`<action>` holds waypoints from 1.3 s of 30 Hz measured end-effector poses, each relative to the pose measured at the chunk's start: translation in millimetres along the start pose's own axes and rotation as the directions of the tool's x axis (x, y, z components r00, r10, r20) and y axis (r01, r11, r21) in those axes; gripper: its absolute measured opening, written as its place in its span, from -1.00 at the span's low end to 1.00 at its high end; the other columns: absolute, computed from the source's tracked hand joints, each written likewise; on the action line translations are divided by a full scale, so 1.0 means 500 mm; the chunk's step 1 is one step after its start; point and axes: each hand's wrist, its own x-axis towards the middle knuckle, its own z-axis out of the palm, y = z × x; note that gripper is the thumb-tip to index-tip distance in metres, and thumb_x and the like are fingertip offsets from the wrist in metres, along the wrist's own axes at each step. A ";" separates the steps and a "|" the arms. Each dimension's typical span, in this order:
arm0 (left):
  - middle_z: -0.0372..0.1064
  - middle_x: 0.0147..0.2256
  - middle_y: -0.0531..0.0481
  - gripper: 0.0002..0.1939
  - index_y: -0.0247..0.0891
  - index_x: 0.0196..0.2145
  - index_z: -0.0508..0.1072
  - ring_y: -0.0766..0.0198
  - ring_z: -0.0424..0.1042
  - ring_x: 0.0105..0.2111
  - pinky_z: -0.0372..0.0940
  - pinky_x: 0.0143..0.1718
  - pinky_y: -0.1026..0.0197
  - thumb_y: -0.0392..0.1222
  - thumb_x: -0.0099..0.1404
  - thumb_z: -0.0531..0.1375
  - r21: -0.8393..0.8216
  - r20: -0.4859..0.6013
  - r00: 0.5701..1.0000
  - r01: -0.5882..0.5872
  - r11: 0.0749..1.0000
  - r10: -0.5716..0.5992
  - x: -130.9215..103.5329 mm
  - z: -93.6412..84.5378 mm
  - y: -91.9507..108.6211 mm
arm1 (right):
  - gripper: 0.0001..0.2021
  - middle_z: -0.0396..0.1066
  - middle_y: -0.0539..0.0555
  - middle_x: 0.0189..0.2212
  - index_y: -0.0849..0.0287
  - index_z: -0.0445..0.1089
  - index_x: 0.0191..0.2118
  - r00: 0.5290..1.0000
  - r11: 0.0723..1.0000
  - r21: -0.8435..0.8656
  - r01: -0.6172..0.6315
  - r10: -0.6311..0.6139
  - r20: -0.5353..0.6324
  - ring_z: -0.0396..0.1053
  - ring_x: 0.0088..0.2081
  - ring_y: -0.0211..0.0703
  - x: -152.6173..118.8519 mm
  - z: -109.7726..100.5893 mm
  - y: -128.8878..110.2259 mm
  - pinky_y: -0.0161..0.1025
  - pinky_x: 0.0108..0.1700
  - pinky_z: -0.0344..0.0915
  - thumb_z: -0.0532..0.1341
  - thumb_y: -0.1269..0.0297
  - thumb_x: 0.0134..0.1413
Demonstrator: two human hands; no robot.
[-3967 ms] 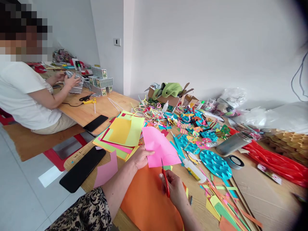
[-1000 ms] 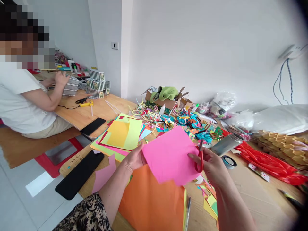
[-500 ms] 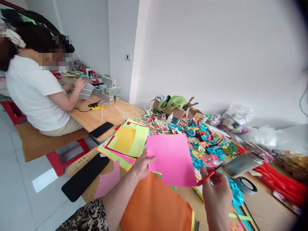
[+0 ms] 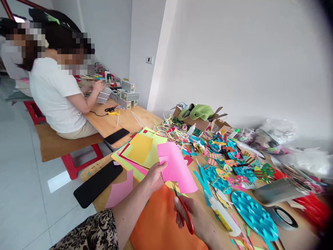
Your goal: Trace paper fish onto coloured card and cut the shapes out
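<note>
A pink sheet (image 4: 178, 166), curved and with a notch cut from its lower edge, is pinched at its left side by my left hand (image 4: 156, 176). My right hand (image 4: 191, 213) grips red-handled scissors (image 4: 186, 212); their blades point up, slightly apart, just below the sheet's lower edge. Under both hands lies a large orange sheet (image 4: 158, 222). Beyond my left hand is a stack of coloured sheets (image 4: 140, 149) in yellow, green, red and pink. A pink offcut (image 4: 120, 194) rests left of my left forearm.
Black phone (image 4: 97, 184) at the left edge; another phone (image 4: 117, 136) farther back. Glue bottle (image 4: 225, 217), blue oval piece (image 4: 255, 215), tape roll (image 4: 282, 217) and metal bottle (image 4: 282, 191) lie right. Paper cutouts crowd behind. A person (image 4: 58, 86) handles striped pieces at the far left.
My right hand with the scissors has moved left and down, away from the sheet's right corner. The pink sheet now curves and is turned. The view has shifted, showing a second person.
</note>
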 end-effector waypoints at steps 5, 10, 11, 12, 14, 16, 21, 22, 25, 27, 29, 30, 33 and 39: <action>0.53 -0.29 -0.16 -0.75 -0.39 -0.24 0.51 0.12 0.51 -0.27 0.32 -0.17 0.12 -0.24 0.12 0.36 -0.011 -0.010 1.000 0.014 1.000 -0.015 -0.003 0.003 -0.008 | -0.40 0.44 0.10 -0.64 0.16 0.23 -0.48 0.999 1.000 0.015 -0.016 0.017 -0.045 0.40 -0.59 -0.20 0.016 0.001 0.018 -0.34 -0.56 0.21 -0.01 -0.37 0.03; 0.53 -0.23 -0.20 -0.71 -0.41 -0.20 0.51 0.10 0.51 -0.24 0.33 -0.18 0.13 -0.25 0.12 0.36 -0.010 -0.009 1.000 0.018 1.000 -0.018 -0.006 0.008 -0.010 | -0.44 0.42 0.09 -0.66 0.19 0.25 -0.49 0.995 0.992 0.129 -0.006 0.018 -0.094 0.38 -0.62 -0.21 0.030 0.010 0.036 -0.36 -0.60 0.18 0.09 -0.31 0.01; 0.53 -0.23 -0.20 -0.72 -0.41 -0.20 0.51 0.09 0.51 -0.24 0.33 -0.18 0.12 -0.25 0.11 0.36 -0.011 -0.008 1.000 0.020 1.000 -0.020 -0.006 0.009 -0.010 | -0.45 0.42 0.09 -0.67 0.20 0.27 -0.49 0.994 0.988 0.154 -0.010 0.027 -0.107 0.37 -0.63 -0.21 0.033 0.012 0.039 -0.36 -0.60 0.18 0.11 -0.30 0.01; 0.53 -0.24 -0.20 -0.73 -0.40 -0.22 0.51 0.09 0.51 -0.25 0.33 -0.17 0.12 -0.25 0.12 0.36 -0.014 -0.007 1.000 0.022 1.000 -0.022 -0.006 0.009 -0.009 | -0.45 0.41 0.08 -0.68 0.21 0.29 -0.48 0.992 0.984 0.176 -0.011 0.033 -0.122 0.36 -0.64 -0.22 0.036 0.014 0.042 -0.36 -0.61 0.17 0.12 -0.29 0.01; 0.53 -0.26 -0.18 -0.75 -0.39 -0.23 0.50 0.11 0.51 -0.26 0.33 -0.17 0.13 -0.25 0.12 0.36 -0.023 -0.008 1.000 0.023 0.999 -0.023 -0.006 0.009 -0.009 | -0.46 0.39 0.06 -0.70 0.23 0.32 -0.47 0.986 0.980 0.197 -0.002 0.034 -0.161 0.32 -0.67 -0.25 0.043 0.019 0.048 -0.37 -0.62 0.15 0.14 -0.26 0.01; 0.53 -0.28 -0.15 -0.75 -0.37 -0.24 0.49 0.13 0.50 -0.27 0.33 -0.17 0.14 -0.26 0.11 0.36 -0.032 -0.012 1.000 0.021 0.999 -0.022 -0.006 0.010 -0.010 | -0.46 0.37 0.05 -0.72 0.24 0.34 -0.48 0.980 0.979 0.203 0.004 0.037 -0.198 0.29 -0.69 -0.27 0.051 0.022 0.054 -0.37 -0.63 0.11 0.16 -0.25 0.00; 0.51 -0.26 -0.14 -0.71 -0.37 -0.21 0.48 0.16 0.50 -0.28 0.34 -0.15 0.13 -0.26 0.09 0.37 -0.036 -0.021 1.000 0.017 0.999 -0.018 -0.007 0.012 -0.014 | -0.44 0.34 0.05 -0.74 0.23 0.32 -0.58 0.970 0.971 0.238 0.019 0.040 -0.241 0.27 -0.70 -0.27 0.065 0.027 0.060 -0.36 -0.64 0.10 0.19 -0.27 -0.06; 0.51 -0.25 -0.14 -0.70 -0.37 -0.20 0.47 0.15 0.50 -0.27 0.34 -0.16 0.13 -0.27 0.09 0.37 -0.035 -0.020 1.000 0.017 0.999 -0.018 -0.007 0.013 -0.014 | -0.44 0.34 0.05 -0.74 0.22 0.31 -0.59 0.968 0.970 0.240 0.025 0.037 -0.249 0.27 -0.70 -0.28 0.066 0.028 0.060 -0.36 -0.63 0.11 0.19 -0.27 -0.07; 0.51 -0.23 -0.14 -0.69 -0.36 -0.19 0.48 0.15 0.49 -0.25 0.35 -0.16 0.14 -0.27 0.09 0.37 -0.036 -0.018 1.000 0.016 0.999 -0.016 -0.007 0.014 -0.015 | -0.44 0.33 0.04 -0.75 0.21 0.29 -0.61 0.965 0.971 0.239 0.026 0.038 -0.261 0.27 -0.70 -0.27 0.065 0.028 0.059 -0.36 -0.64 0.09 0.20 -0.27 -0.08; 0.51 -0.23 -0.14 -0.69 -0.36 -0.20 0.48 0.16 0.49 -0.25 0.35 -0.16 0.14 -0.26 0.09 0.37 -0.036 -0.014 1.000 0.015 0.999 -0.016 -0.007 0.015 -0.014 | -0.45 0.32 0.03 -0.76 0.20 0.28 -0.62 0.963 0.971 0.240 0.025 0.042 -0.267 0.27 -0.70 -0.27 0.065 0.028 0.060 -0.37 -0.64 0.08 0.20 -0.26 -0.09; 0.50 -0.23 -0.15 -0.69 -0.38 -0.20 0.48 0.15 0.49 -0.26 0.35 -0.16 0.14 -0.25 0.09 0.37 -0.034 -0.011 1.000 0.018 0.999 -0.018 -0.007 0.015 -0.013 | -0.47 0.31 0.02 -0.76 0.19 0.26 -0.62 0.962 0.968 0.251 0.024 0.047 -0.271 0.26 -0.71 -0.28 0.065 0.029 0.061 -0.37 -0.65 0.07 0.22 -0.25 -0.09; 0.51 -0.24 -0.15 -0.69 -0.39 -0.20 0.48 0.15 0.49 -0.26 0.35 -0.16 0.13 -0.25 0.09 0.37 -0.032 -0.011 1.000 0.019 0.999 -0.020 -0.008 0.014 -0.013 | -0.47 0.31 0.02 -0.77 0.18 0.24 -0.63 0.961 0.965 0.262 0.020 0.053 -0.271 0.25 -0.71 -0.29 0.065 0.029 0.061 -0.38 -0.65 0.07 0.22 -0.24 -0.10; 0.51 -0.26 -0.15 -0.72 -0.39 -0.21 0.49 0.16 0.49 -0.29 0.35 -0.18 0.13 -0.27 0.10 0.36 -0.026 -0.019 1.000 0.016 1.000 -0.017 -0.008 0.013 -0.014 | -0.48 0.29 -0.01 -0.79 0.16 0.18 -0.65 0.959 0.957 0.289 0.003 0.079 -0.271 0.23 -0.74 -0.31 0.064 0.031 0.060 -0.40 -0.67 0.02 0.24 -0.22 -0.13; 0.51 -0.24 -0.17 -0.75 -0.38 -0.22 0.49 0.14 0.49 -0.27 0.36 -0.20 0.12 -0.26 0.13 0.35 -0.019 -0.031 0.999 0.018 1.000 -0.019 -0.006 0.010 -0.015 | -0.47 0.22 -0.03 -0.85 0.16 0.19 -0.67 0.951 0.958 0.283 -0.056 0.137 -0.278 0.14 -0.79 -0.35 0.058 0.033 0.047 -0.39 -0.69 -0.05 0.26 -0.24 -0.19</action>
